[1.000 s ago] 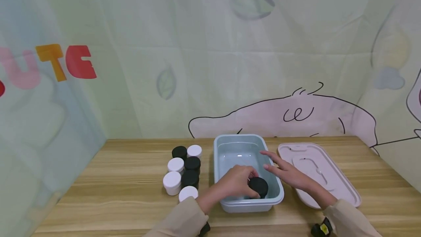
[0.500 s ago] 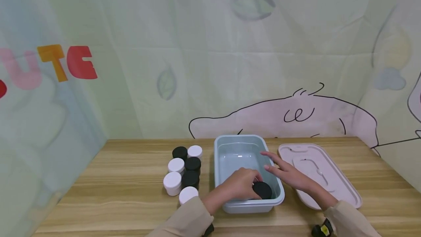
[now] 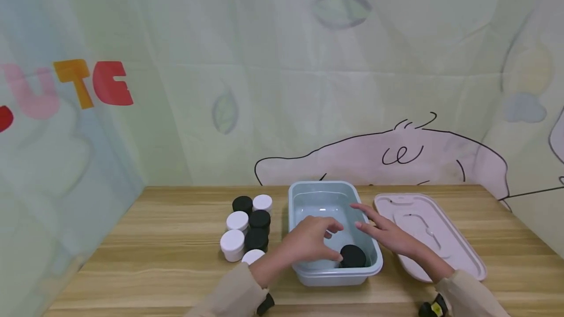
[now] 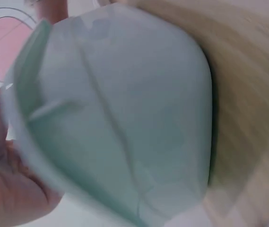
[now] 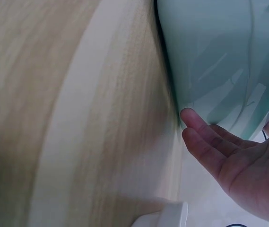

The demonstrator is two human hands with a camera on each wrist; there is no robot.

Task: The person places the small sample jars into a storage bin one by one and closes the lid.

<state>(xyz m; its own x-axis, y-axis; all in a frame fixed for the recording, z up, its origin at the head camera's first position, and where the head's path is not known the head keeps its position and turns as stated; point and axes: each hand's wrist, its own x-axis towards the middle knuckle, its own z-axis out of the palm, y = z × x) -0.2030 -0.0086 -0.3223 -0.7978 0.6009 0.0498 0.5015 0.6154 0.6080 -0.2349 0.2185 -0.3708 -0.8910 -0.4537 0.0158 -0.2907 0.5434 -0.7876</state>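
Observation:
Inside the near right corner of a light blue plastic bin [image 3: 328, 273] sits a black-lidded jar [image 3: 353, 256]. Just left of that jar, over the bin, my left hand [image 3: 308, 239] has its thumb and fingers spread apart with nothing between them. The left wrist view shows this hand [image 4: 11, 184] beyond the bin's blurred outer wall [image 4: 139, 104]. My right hand [image 3: 389, 233] lies along the bin's right rim with fingers extended. In the right wrist view, its fingers [image 5: 200, 146] rest against or close to the bin's outer wall; contact is hard to tell.
Left of the bin stand several small jars, some with white lids [image 3: 232, 244] and some with black lids [image 3: 255, 239], in two rough columns. A pale pink lid [image 3: 445, 243] lies on the wooden table [image 3: 167, 243] at the right. A printed cloth [image 3: 282, 62] hangs behind.
My left hand lets go of the black-lidded jar and draws back to the left. The jar now rests in the bin's near right corner. The right hand stays at the rim.

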